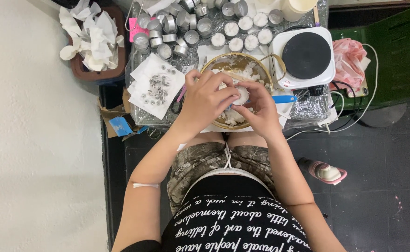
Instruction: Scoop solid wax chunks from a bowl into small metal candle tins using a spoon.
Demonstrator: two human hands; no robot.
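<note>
Both hands meet over a gold bowl (261, 70) at the near edge of the desk (303, 109), working on a small round cup (241, 95) filled with white wax. The left hand (207, 100) curls over the cup from the left, its fingers gripping the rim, and the right hand (260, 109) pinches it from the right side, so the cup is held between them just above the bowl's middle. Only part of the cup's white top shows between the fingers. The bowl holds white wax flakes (249, 72), heaped at its far side and showing again under the hands at the near rim. A blue handle (284, 99) sticks out past the right hand. Left of the bowl lies a white paper sheet (144, 86) with small metal wick holders (157, 86) scattered on it. Along the far edge stand many empty metal cups (172, 28), with filled white ones (242, 35) beside them towards the right. At the right edge sits a white hot plate (306, 56) with a black round top, and crumpled foil (310, 105) lies in front of it. A brown bin (93, 72) stuffed with white paper stands off the left edge. A pink bag (349, 58) lies beyond the right edge. On the dark floor (377, 196) lies a pink bottle (323, 171); a pale wall (37, 140) runs along the left.
</note>
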